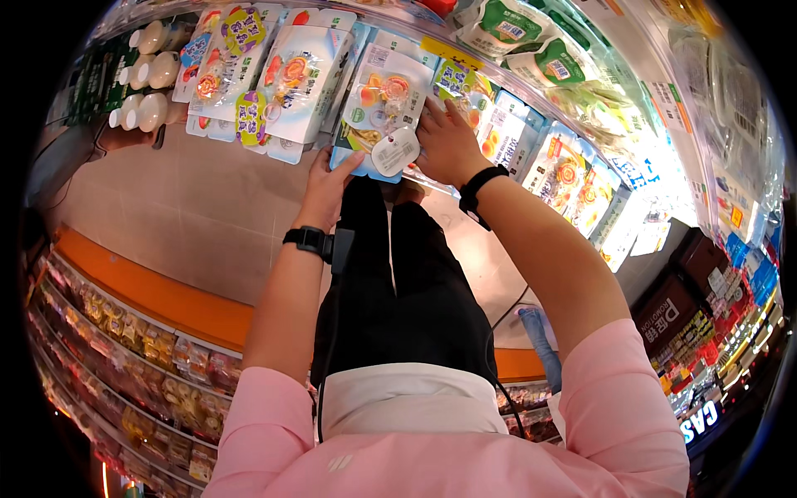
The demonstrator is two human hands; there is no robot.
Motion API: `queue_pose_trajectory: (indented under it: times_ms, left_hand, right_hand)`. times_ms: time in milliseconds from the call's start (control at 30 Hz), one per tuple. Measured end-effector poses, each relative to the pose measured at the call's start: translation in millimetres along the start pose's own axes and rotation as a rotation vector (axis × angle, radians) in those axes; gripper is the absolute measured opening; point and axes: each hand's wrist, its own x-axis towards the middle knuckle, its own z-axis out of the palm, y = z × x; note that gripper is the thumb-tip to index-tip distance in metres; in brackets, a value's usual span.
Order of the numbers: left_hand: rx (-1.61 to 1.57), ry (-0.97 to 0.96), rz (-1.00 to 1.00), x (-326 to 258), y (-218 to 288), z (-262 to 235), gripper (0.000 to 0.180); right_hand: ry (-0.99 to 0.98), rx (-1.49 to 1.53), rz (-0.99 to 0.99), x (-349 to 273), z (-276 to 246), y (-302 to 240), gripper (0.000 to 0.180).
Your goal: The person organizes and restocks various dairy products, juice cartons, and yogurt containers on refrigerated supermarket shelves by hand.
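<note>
A white and light-blue multipack carton (pixel 371 116) with fruit pictures sits at the front of the chilled shelf; it looks like a yogurt pack. A white, rounded cup lid (pixel 396 153) shows at its lower right. My left hand (pixel 328 183) grips the carton's lower left corner, thumb on top, its other fingers partly hidden. Bent fingers of my right hand (pixel 448 145) press against the carton's right edge, beside the lid; their tips are partly out of sight. Black bands circle both wrists.
Similar cartons (pixel 303 75) stand to the left, and more packs (pixel 569 170) run along the right. White-capped bottles (pixel 154 75) stand at far left. Green and white bags (pixel 506 29) lie on the shelf above. Behind me is a snack rack with an orange edge (pixel 166 290). Another person's leg (pixel 541 344) shows at right.
</note>
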Motion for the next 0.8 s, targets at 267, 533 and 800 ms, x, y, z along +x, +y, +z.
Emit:
queue_pose_trajectory:
  times_ms: [267, 533, 800]
  left_hand:
    - [-0.172, -0.001, -0.135, 34.3, -26.6, -26.0, 0.053]
    - [-0.455, 0.166, -0.119, 48.5, -59.0, -26.4, 0.046]
    - [-0.416, 0.071, -0.065, 74.5, -50.3, 34.5, 0.05]
  right_hand:
    - [-0.175, -0.026, 0.027, -11.3, -20.1, 1.4, 0.053]
    - [-0.004, 0.038, 0.037, -9.9, -21.1, -11.0, 0.046]
    - [0.046, 0.145, 0.079, -57.0, -13.5, -9.2, 0.056]
